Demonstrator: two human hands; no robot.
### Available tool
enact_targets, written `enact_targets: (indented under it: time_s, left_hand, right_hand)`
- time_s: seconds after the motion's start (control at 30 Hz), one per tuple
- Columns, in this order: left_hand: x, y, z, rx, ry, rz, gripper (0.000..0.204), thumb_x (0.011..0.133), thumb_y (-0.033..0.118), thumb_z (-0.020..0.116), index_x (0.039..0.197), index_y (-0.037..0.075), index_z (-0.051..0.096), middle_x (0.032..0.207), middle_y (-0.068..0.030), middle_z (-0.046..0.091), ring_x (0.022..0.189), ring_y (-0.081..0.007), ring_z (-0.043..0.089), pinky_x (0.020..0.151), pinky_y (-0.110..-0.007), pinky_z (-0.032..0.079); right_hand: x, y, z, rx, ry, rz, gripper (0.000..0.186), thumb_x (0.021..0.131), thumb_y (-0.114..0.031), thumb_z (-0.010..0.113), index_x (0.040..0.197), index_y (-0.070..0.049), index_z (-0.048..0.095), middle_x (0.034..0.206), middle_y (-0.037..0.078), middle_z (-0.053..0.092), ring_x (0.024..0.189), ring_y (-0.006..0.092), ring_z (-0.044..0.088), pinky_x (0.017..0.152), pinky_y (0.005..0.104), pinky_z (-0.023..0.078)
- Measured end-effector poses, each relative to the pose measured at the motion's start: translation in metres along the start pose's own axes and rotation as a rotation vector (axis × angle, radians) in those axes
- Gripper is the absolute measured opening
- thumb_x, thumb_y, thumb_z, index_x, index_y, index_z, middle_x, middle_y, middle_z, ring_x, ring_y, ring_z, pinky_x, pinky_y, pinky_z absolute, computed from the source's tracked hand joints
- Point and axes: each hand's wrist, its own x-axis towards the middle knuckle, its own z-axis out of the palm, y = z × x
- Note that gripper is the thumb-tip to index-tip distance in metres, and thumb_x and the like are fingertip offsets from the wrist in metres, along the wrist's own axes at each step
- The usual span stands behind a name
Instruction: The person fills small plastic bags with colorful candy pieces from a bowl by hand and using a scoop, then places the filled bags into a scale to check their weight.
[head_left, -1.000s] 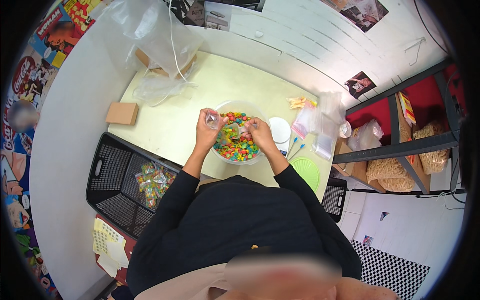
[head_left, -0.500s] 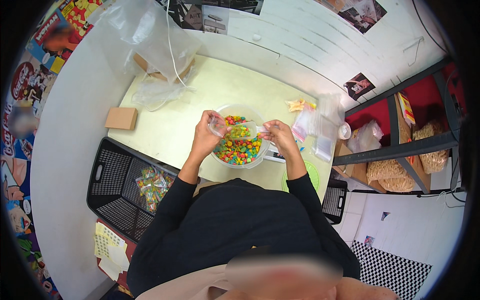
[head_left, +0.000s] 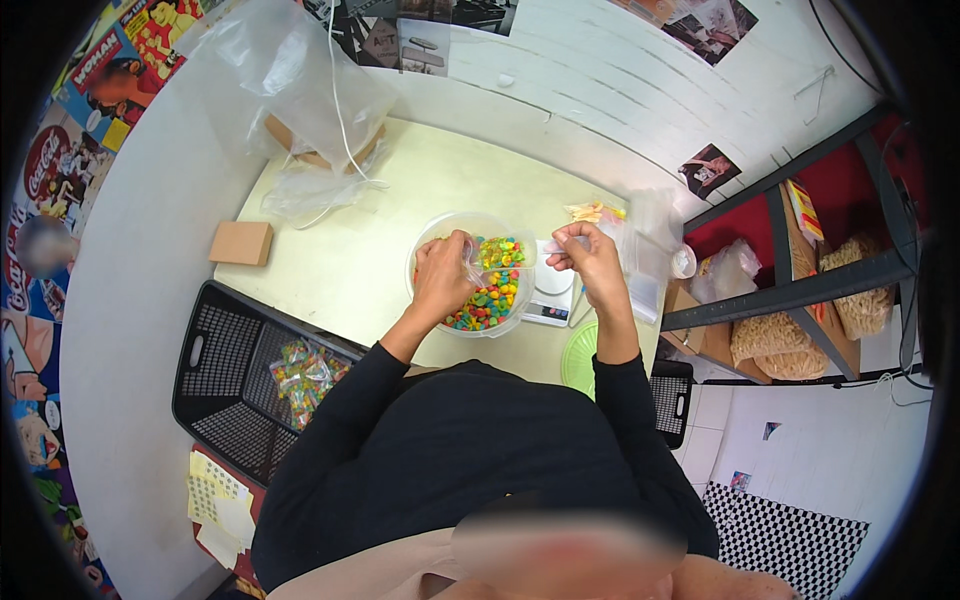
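A round clear tub [head_left: 412, 262] holds many small, brightly coloured pieces [head_left: 485, 310], in red, yellow, green and blue. Over its left side, my left hand [head_left: 445, 280] is closed on a small clear plastic bag [head_left: 470, 250], its shape partly hidden by the fingers. My right hand [head_left: 590, 262] pinches the handle of a clear scoop [head_left: 510, 256] just past the tub's right rim. The scoop's bowl reaches over the pieces toward the bag; how much it carries is hard to make out. Beside the tub, under the scoop handle, sits a small white scale [head_left: 548, 308].
At the left a black crate [head_left: 215, 350] contains filled packets [head_left: 305, 380]. A brown box [head_left: 240, 243] and a large plastic bag [head_left: 290, 90] stand on the table's left. Clear bags [head_left: 650, 250] and a green lid [head_left: 580, 360] lie right, near a shelf [head_left: 790, 300].
My left hand has turned over and dropped lower above the tub with the bag. My right hand has moved right and slightly up with the scoop, uncovering more of the scale.
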Motion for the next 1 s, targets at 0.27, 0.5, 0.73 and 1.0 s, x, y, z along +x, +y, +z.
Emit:
enact_targets:
  time_s: [0.27,0.5,0.73,1.0]
  left_hand:
    - [0.002,0.000,0.011,-0.112,-0.013,-0.051,0.057,0.068,0.027,0.087,0.110,0.005,0.055,0.094,-0.0128,0.067,0.095,-0.0332,0.063,0.090,-0.046,0.038]
    - [0.004,0.002,0.011,-0.303,0.083,-0.106,0.054,0.065,0.011,0.083,0.108,0.000,0.053,0.089,-0.0178,0.064,0.085,-0.0321,0.064,0.076,-0.038,0.048]
    - [0.003,0.004,0.006,-0.321,0.105,-0.103,0.055,0.065,0.009,0.083,0.110,0.001,0.051,0.094,-0.0171,0.061,0.089,-0.0324,0.060,0.078,-0.039,0.047]
    - [0.001,-0.007,0.022,-0.136,0.170,0.002,0.059,0.065,0.007,0.084,0.113,0.002,0.049,0.098,-0.0162,0.061,0.093,-0.0350,0.061,0.082,-0.040,0.048]
  right_hand:
    - [-0.029,-0.041,0.051,-0.614,0.018,-0.390,0.008,0.094,-0.006,0.061,0.093,0.002,0.060,0.080,0.020,0.067,0.071,0.0341,0.069,0.066,0.0410,0.053]
    - [-0.046,-0.056,0.060,-0.841,-0.118,-0.785,0.008,0.089,0.001,0.062,0.096,0.001,0.058,0.088,0.017,0.063,0.079,0.0350,0.065,0.066,0.0409,0.051]
    - [-0.044,-0.046,0.058,-0.748,-0.078,-0.734,0.007,0.089,0.001,0.062,0.095,0.001,0.057,0.087,0.017,0.063,0.079,0.0353,0.065,0.066,0.0422,0.051]
    - [-0.041,-0.034,0.064,-0.698,-0.009,-0.703,0.007,0.090,-0.001,0.062,0.094,0.001,0.057,0.086,0.018,0.062,0.079,0.0385,0.064,0.067,0.0440,0.051]
